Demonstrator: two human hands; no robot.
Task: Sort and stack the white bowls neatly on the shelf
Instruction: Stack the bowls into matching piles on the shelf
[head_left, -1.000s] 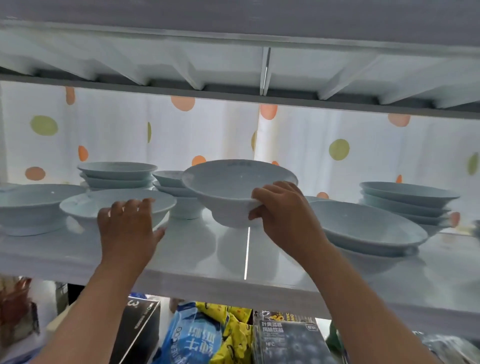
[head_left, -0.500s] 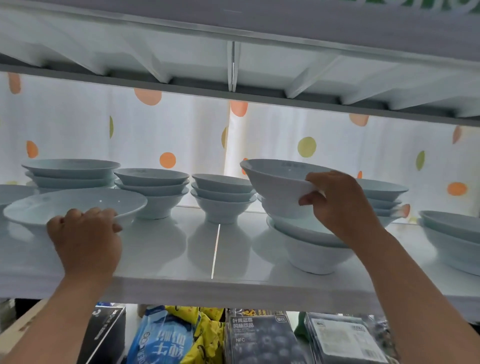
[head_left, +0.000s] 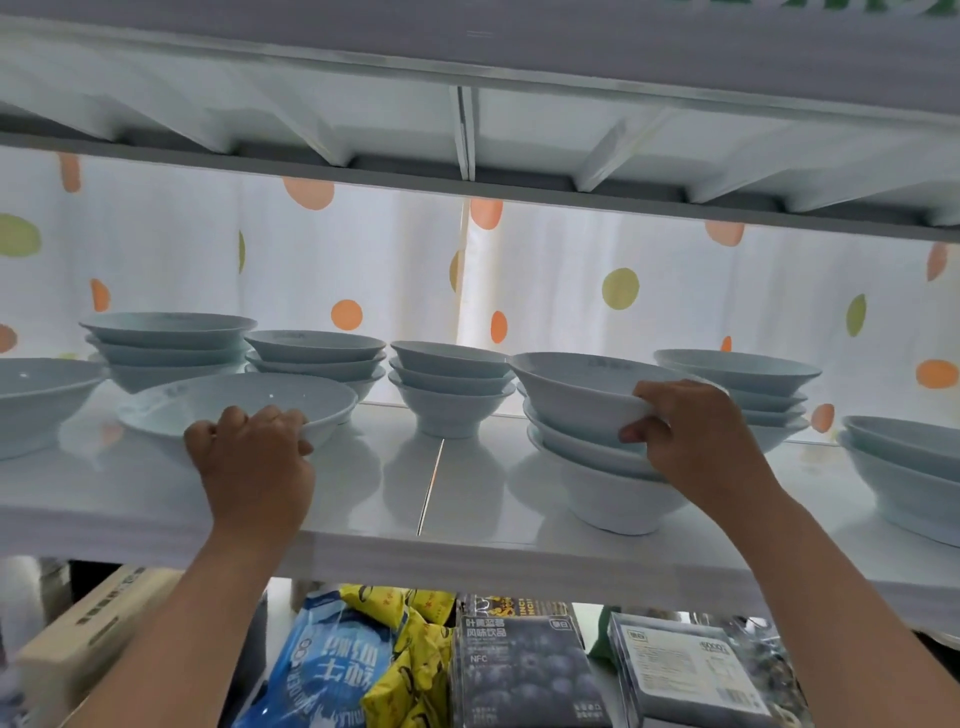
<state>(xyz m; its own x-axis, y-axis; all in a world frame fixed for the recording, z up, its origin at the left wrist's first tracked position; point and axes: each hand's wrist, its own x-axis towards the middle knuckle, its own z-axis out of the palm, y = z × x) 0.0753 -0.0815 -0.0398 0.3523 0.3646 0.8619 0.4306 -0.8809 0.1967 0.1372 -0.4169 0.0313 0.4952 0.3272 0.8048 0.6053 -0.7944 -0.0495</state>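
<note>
My right hand (head_left: 691, 441) grips the near rim of a white bowl (head_left: 576, 387), which sits as the top bowl of a stack (head_left: 613, 493) at the front right of the white shelf (head_left: 467, 499). My left hand (head_left: 254, 457) holds the near rim of a wide shallow white bowl (head_left: 234, 405) standing alone at the front left. Behind stand three stacks of white bowls: a wide one (head_left: 166, 348), a middle one (head_left: 317, 358) and a small one (head_left: 449, 384).
More white bowls stand at the far left (head_left: 36, 395), behind my right hand (head_left: 748, 379) and at the right edge (head_left: 909, 467). A dotted curtain (head_left: 571, 280) hangs behind. The upper shelf (head_left: 467, 130) is close overhead. Packets and boxes (head_left: 519, 670) fill the shelf below.
My right hand carried its bowl from the middle of the shelf to the right and set it down onto the front right stack. The left hand has stayed on the shallow bowl's rim.
</note>
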